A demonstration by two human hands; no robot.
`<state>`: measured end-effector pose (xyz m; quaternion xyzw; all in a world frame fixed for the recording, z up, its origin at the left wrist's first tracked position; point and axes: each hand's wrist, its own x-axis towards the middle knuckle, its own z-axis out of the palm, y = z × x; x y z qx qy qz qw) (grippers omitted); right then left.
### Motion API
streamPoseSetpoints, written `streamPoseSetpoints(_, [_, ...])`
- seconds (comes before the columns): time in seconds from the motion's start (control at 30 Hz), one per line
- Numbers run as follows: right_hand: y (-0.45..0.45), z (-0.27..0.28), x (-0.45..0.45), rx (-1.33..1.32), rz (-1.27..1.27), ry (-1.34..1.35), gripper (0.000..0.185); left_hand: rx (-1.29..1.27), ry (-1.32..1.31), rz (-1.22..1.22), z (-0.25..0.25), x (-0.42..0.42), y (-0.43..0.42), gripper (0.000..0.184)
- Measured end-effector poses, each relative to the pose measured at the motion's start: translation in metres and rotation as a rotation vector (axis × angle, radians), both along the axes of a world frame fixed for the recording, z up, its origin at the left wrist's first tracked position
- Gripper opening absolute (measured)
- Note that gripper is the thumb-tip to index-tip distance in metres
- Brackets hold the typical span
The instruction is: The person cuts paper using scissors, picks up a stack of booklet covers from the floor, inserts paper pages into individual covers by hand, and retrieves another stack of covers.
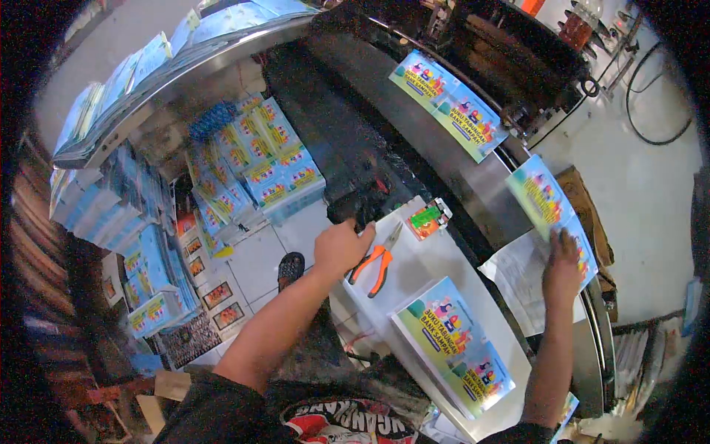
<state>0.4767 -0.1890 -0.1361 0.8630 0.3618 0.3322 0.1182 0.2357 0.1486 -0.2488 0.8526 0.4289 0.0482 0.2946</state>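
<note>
Currently, head view — right hand (563, 268) rests on printed sheet (543, 194) over metal edge; can't tell if grip pinches it. Left hand (343, 249) near orange-handled pliers (376, 263) on white counter (414, 268) — its grip unclear too. Cover stack (452, 342) lies on counter, beside pliers.

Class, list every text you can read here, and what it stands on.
"BUKU TABUNGAN BANK SAMPAH": cover stack; far cover sheet.
Too blurred: cover sheet under the right hand.
Folded, not surely readable: shirt print.
Too small: packet, floor bundles.
</note>
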Motion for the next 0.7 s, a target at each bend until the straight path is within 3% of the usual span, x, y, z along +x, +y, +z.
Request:
streamPoseSetpoints(0.13, [-0.022,-0.007,-0.072,0.154,-0.087,0.458,0.032,0.009,-0.036,-0.01,-0.014,0.001,0.001,0.06])
streamPoseSetpoints(0.2, [-0.023,0.005,-0.134,0.082,-0.272,0.83,0.032,0.059,-0.074,0.029,-0.02,0.003,0.001,0.059])
streamPoseSetpoints(0.23, [-0.039,-0.008,-0.159,0.151,-0.029,0.825,0.047,0.057,-0.078,0.024,-0.019,0.002,0.001,0.059])
streamPoseSetpoints(0.33, [-0.037,0.005,-0.236,-0.037,-0.023,0.985,0.078,0.048,-0.103,0.012,-0.016,0.001,0.0,0.059])
streamPoseSetpoints(0.53, [-0.046,-0.031,-0.26,-0.036,0.029,0.741,0.081,0.094,-0.075,0.031,-0.018,0.003,-0.002,0.058])
streamPoseSetpoints(0.63, [-0.045,-0.022,-0.248,-0.023,0.084,0.798,0.076,0.072,-0.053,0.012,-0.014,0.001,0.0,0.058])
streamPoseSetpoints(0.7, [-0.051,-0.019,-0.239,0.204,-0.121,1.097,0.069,0.052,-0.034,0.005,-0.012,0.002,0.0,0.059])
